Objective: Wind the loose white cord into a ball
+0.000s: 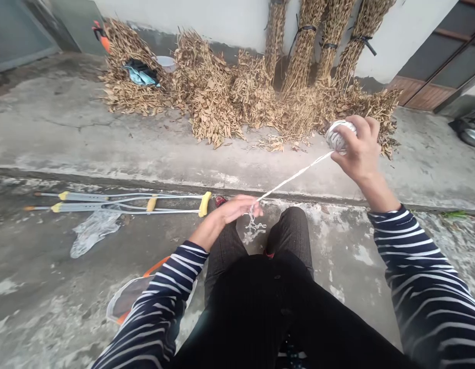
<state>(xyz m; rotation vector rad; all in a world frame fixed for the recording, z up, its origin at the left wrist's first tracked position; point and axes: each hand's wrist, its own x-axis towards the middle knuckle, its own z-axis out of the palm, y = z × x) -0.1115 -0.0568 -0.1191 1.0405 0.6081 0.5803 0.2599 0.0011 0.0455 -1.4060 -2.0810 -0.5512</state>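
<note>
Lap point(260, 292) lowest; above it I note left hand point(237, 207) pinching the string point(295, 177), line taut toward two o'clock to the twine ball point(336, 137), right hand point(361, 151) clenched round it

Stained concrete floor point(106, 138), white wall point(222, 18), 2 crutches point(122, 202) lying flat in daylight.

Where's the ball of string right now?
Head view, upper right: the ball of string sits in the right hand, raised before the dried stalk piles along the wall.
</note>
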